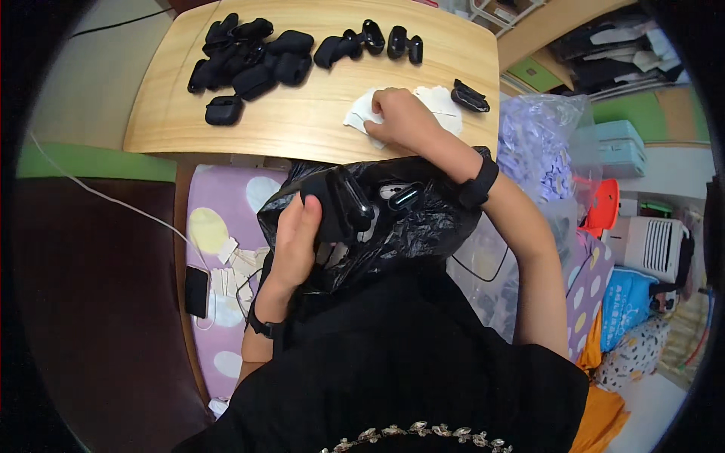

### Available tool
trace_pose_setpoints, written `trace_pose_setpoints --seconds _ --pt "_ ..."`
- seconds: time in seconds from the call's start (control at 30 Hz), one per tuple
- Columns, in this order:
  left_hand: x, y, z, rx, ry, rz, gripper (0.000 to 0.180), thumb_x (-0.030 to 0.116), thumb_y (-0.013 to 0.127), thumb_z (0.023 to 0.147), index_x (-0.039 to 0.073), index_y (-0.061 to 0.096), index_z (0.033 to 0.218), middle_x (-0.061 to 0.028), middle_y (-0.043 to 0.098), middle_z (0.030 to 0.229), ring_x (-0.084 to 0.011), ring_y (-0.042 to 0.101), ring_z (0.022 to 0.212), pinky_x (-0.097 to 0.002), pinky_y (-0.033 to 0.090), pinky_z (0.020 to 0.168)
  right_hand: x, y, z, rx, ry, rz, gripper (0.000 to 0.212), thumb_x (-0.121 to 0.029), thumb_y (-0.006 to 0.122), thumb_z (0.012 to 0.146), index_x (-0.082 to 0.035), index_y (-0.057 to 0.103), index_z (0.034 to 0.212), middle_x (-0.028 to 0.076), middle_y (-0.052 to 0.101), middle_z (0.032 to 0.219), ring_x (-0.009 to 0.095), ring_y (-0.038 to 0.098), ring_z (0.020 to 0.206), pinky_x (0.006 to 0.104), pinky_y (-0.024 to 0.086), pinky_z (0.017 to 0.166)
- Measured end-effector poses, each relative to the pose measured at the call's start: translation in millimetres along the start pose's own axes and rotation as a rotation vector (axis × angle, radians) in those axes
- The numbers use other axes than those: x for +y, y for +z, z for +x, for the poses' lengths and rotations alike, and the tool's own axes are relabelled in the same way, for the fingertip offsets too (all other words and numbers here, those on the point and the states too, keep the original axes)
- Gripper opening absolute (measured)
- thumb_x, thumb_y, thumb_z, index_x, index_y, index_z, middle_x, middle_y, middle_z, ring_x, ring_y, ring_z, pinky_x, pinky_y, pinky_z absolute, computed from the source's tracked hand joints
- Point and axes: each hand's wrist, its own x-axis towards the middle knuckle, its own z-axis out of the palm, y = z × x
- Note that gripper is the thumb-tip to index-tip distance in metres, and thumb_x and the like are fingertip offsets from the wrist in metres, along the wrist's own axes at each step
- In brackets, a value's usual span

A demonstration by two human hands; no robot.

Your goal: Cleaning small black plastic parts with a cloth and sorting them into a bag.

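Observation:
My left hand [296,240] is closed around a dark hinged case [329,204], which stands open above a black plastic bag [423,234] on my lap. Over the wooden table, my right hand [404,119] pinches at white paper pieces [442,102] lying near the front edge; its fingertips partly hide what they grip. Inside the bag's mouth a glossy, rounded dark case [406,198] shows. An open black case [470,97] lies right of the paper.
A pile of black cases [249,60] covers the table's back left, with a single case [223,111] in front. Two open cases [405,45] lie farther right. A phone [197,291] rests on purple dotted fabric at left. A clear bag of purple pieces [536,143] stands right.

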Motion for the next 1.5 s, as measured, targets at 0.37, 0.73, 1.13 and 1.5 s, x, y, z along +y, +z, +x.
trace_pose_setpoints --seconds 0.37,0.73,1.13,1.5 --pt "-5 -8 16 -0.097 -0.278 -0.323 0.050 0.046 0.033 0.098 0.001 0.056 0.100 -0.0060 0.059 0.077 -0.0112 0.052 0.060 -0.0228 0.039 0.050 1 -10 7 -0.078 0.069 -0.030 0.015 -0.013 0.062 0.074 -0.002 0.070 0.078 0.019 0.065 0.075 0.032 0.064 0.068 0.0394 0.052 0.068" --pt "-21 11 73 -0.078 -0.080 -0.260 0.061 0.057 0.021 0.095 0.001 0.036 0.114 -0.0209 0.060 0.107 -0.0205 0.062 0.066 -0.0217 0.043 0.047 20 -24 17 -0.289 0.168 0.195 0.020 -0.023 0.077 0.068 -0.010 0.074 0.083 0.009 0.066 0.066 0.019 0.061 0.058 0.0305 0.047 0.057" --pt "-45 11 98 -0.038 -0.029 0.076 0.063 0.057 0.021 0.094 -0.001 0.031 0.116 -0.0210 0.056 0.120 -0.0197 0.062 0.058 -0.0205 0.040 0.041 39 -11 18 -0.303 0.202 0.401 0.021 -0.024 0.078 0.068 -0.011 0.074 0.084 0.006 0.066 0.064 0.012 0.058 0.053 0.0270 0.045 0.054" --pt "-51 18 100 0.040 -0.045 0.119 0.053 0.052 0.030 0.096 0.003 0.028 0.115 -0.0135 0.060 0.102 -0.0170 0.061 0.053 -0.0204 0.040 0.041 37 -16 16 -0.253 -0.047 0.253 0.019 -0.020 0.068 0.078 -0.004 0.071 0.087 0.005 0.066 0.071 0.010 0.058 0.059 0.0246 0.048 0.056"
